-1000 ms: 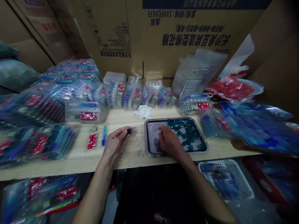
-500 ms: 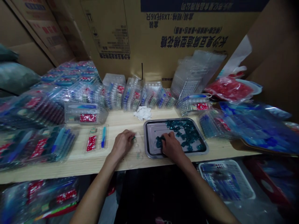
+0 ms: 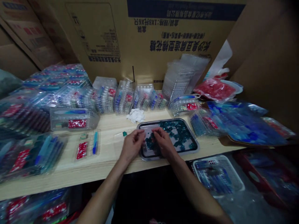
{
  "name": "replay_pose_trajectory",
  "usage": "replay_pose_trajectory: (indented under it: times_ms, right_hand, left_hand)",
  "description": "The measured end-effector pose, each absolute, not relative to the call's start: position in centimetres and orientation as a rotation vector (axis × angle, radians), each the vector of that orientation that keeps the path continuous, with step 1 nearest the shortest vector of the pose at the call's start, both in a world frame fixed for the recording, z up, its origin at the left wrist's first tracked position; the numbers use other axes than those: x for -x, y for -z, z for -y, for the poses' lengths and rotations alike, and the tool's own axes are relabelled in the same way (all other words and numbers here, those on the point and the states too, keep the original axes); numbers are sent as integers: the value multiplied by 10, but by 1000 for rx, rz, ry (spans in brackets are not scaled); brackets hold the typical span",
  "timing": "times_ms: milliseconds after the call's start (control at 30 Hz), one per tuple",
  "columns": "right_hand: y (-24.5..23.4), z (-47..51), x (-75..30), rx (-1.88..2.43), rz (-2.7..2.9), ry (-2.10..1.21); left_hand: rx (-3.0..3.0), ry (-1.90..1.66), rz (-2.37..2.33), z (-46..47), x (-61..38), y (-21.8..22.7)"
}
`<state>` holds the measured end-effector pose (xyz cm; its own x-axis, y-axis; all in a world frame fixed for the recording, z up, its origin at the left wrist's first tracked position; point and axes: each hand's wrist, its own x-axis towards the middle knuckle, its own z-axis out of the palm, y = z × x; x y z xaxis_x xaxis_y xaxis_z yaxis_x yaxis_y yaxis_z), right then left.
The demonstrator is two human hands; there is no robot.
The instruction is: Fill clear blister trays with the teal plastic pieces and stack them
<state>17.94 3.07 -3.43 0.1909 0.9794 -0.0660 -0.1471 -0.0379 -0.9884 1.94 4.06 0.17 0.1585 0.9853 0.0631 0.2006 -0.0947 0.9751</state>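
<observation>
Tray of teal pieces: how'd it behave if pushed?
The tray looks rigid, its rim holding an even shape. Lying flat and low, it probably slides rather than tips. The loose teal pieces would likely shift, though its rim might contain them.

left hand (image 3: 132, 144): whether holding anything, too blurred to tell | right hand (image 3: 164, 143): likewise, hiding part of tray (image 3: 184, 151) | grey bag (image 3: 8, 83): cut by left edge | carton (image 3: 140, 46): small print illegible

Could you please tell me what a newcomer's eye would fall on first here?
Probably the cardboard box with upside-down print at the back. Then the metal tray of teal pieces, the left hand and right hand at its left end, and the red bag at back right.
</observation>
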Motion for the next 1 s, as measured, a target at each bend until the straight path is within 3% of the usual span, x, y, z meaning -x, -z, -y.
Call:
replay_pose_trajectory:
  times_ms: [233,467,600,767,1000]
  right_hand:
    - [21,-27,-179,1196,1084,-1114]
    - [31,-11,-189,1748,1966,-408]
    - [42,-8,-183,1822,2007,-368]
    - [54,-15,-181,1684,1745,-344]
    - [66,-17,-185,1558,1638,-384]
  left_hand:
    - [-929,-1072,-1029,-41,-49,8]
    - [-771,-1134,-1097,-48,14,-4]
    - [-1136,-1196,-1325,-51,54,5]
    - [-1949,-965,-1497,-52,68,21]
    - [-2341,-769,-1484,-69,64,36]
